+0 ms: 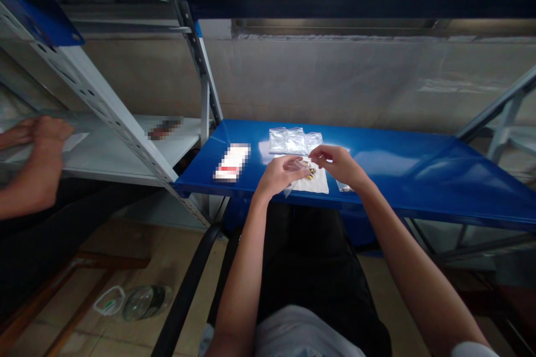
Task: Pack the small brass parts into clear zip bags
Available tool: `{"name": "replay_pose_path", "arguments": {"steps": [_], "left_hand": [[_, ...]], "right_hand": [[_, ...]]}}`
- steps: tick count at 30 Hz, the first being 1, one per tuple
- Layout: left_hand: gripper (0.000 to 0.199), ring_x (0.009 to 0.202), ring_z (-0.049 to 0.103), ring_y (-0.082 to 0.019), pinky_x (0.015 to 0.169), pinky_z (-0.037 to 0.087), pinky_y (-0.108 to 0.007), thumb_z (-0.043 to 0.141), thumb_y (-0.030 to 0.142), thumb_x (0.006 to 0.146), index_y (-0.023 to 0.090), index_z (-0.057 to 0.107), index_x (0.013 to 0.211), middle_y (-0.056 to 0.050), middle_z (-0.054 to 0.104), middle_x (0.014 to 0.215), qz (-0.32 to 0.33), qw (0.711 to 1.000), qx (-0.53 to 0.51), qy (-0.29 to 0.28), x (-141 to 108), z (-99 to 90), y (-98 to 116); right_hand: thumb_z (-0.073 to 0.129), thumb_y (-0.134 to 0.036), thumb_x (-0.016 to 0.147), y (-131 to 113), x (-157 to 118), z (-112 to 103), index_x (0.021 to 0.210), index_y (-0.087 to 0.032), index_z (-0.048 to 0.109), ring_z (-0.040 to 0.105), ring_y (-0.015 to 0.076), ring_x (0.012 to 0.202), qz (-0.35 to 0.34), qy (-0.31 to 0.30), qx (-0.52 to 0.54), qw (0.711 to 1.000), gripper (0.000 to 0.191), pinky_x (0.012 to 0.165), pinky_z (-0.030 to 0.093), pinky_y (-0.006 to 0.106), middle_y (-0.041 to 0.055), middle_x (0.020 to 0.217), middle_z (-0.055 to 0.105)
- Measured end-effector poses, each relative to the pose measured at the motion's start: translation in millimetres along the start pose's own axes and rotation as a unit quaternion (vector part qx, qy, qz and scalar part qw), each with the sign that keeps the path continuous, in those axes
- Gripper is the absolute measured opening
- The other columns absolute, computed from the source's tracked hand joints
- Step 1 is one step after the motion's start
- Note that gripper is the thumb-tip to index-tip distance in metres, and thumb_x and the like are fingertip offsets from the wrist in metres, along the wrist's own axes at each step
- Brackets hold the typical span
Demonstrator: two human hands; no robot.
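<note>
My left hand curls around a small clear plastic piece, and my right hand pinches in beside it, though I cannot tell whether it grips anything. Both are held low over a white paper sheet near the front edge of the glossy blue steel surface. Tiny gold-and-black parts lie on the sheet, where the pale backing likely keeps them easy to see. Clear plastic bags lie just behind, within easy reach. A blurred red-and-white packet sits to the left. At the upper left of the frame, a co-worker's hand rests over a white steel shelf.
</note>
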State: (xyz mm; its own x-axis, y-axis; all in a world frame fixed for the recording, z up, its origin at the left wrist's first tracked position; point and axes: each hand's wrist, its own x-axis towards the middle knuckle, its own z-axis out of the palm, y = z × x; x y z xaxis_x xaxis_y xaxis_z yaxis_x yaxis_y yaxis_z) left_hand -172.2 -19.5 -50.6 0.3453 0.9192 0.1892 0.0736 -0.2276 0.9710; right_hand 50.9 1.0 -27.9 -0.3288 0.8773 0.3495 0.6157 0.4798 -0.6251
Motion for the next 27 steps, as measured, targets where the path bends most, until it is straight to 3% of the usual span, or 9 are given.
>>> {"name": "replay_pose_path", "arguments": {"steps": [3,7,16,21,27], "left_hand": [[0.058,0.109,0.074,-0.030,0.091,0.059,-0.039,0.090,0.044,0.076,0.014,0.073,0.124,-0.016,0.078,0.116,-0.006,1.000,-0.013,0.012,2,-0.9,-3],[0.055,0.110,0.074,-0.030,0.094,0.059,-0.040,0.089,0.042,0.076,0.014,0.074,0.121,-0.015,0.079,0.114,-0.008,0.999,-0.029,0.015,2,-1.3,-2],[0.053,0.107,0.075,-0.029,0.094,0.058,-0.040,0.089,0.040,0.075,0.014,0.074,0.119,-0.015,0.079,0.111,-0.010,0.999,-0.025,0.019,1,-0.8,1],[0.055,0.109,0.074,-0.030,0.093,0.058,-0.039,0.090,0.042,0.075,0.014,0.074,0.120,-0.015,0.078,0.115,-0.007,1.000,-0.004,0.014,2,-1.0,-3],[0.049,0.112,0.074,-0.031,0.095,0.058,-0.038,0.089,0.043,0.077,0.016,0.076,0.116,-0.014,0.078,0.117,0.007,0.999,-0.022,-0.025,0,2.0,3]], "right_hand": [[0.066,-0.014,0.080,20,-1,4,0.088,-0.019,0.078,0.066,0.0171,0.069,0.055,-0.020,-0.105,0.993,0.015,0.069,0.047,0.028,0.0048,0.081,0.076],[0.071,-0.013,0.078,37,-3,11,0.087,-0.019,0.079,0.067,0.0170,0.068,0.070,-0.063,-0.140,0.986,0.014,0.067,0.046,0.027,0.0037,0.079,0.075],[0.067,-0.011,0.081,39,-2,13,0.084,-0.018,0.078,0.065,0.0180,0.071,0.087,-0.073,-0.182,0.977,0.013,0.065,0.041,0.026,0.0054,0.077,0.075],[0.064,-0.024,0.087,25,-2,3,0.085,-0.018,0.075,0.066,0.0181,0.065,0.059,-0.027,-0.078,0.995,0.013,0.066,0.045,0.028,0.0045,0.072,0.073],[0.066,-0.034,0.087,-19,-4,-1,0.092,-0.018,0.076,0.068,0.0196,0.070,-0.013,-0.032,0.095,0.995,0.020,0.068,0.051,0.031,0.0053,0.077,0.074]]}}
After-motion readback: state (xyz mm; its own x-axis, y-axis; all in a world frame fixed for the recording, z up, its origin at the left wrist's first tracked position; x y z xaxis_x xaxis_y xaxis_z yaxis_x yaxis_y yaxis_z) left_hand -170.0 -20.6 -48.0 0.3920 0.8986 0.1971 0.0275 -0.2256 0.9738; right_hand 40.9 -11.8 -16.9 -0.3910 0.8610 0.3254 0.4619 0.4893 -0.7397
